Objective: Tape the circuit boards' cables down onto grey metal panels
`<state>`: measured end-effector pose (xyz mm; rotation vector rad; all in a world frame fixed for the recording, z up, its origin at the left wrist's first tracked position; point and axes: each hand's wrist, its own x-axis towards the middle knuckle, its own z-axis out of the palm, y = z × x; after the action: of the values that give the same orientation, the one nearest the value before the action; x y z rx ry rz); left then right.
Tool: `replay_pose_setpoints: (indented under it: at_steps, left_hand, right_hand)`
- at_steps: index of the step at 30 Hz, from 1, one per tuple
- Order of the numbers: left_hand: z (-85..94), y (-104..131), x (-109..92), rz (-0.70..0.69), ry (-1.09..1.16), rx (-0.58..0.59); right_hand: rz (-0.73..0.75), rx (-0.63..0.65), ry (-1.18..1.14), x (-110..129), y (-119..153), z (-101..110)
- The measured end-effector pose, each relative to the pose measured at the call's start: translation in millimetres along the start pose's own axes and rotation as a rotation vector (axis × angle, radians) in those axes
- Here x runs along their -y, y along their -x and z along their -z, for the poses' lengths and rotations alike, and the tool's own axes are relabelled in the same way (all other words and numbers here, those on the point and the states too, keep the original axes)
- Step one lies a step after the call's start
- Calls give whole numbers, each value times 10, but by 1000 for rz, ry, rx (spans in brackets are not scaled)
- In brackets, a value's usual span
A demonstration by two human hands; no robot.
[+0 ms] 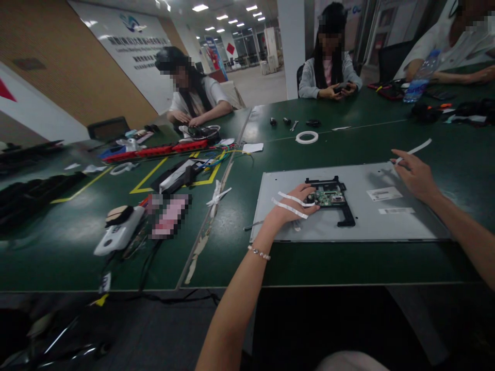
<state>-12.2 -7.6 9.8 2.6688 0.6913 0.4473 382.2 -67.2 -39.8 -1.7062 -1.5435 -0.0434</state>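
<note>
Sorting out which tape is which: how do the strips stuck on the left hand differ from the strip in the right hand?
The strips on the left hand number two and lie across its back; the strip in the right hand is single, pinched by the fingers and sticking out over the table. The left hand rests at the circuit board; the right hand is raised. All are narrow and white.

Green table (340, 260) bears a grey panel (386, 226) (tape roll (307, 137) beyond).

Dim overall; ceiling lights (232, 18) glare far behind, my forearms fall in shadow, wide-angle bending and softness at edges
</note>
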Motion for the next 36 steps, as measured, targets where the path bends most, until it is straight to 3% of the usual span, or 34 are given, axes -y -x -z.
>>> replay_pose_setpoints:
  at_steps: [10,26,31,36]
  left_hand:
    - [2,37,0,27,-53,-11]
    - [-14,70,26,30,-56,-13]
    - [-46,74,52,29,-84,-16]
    - [-79,69,70,31,-96,-20]
  right_hand:
    - [-45,34,-77,63,29,-38]
    - [-157,-55,35,123,33,-45]
    - [-247,-39,46,310,3,83]
    - [-164,-68,-95,682,-14,188]
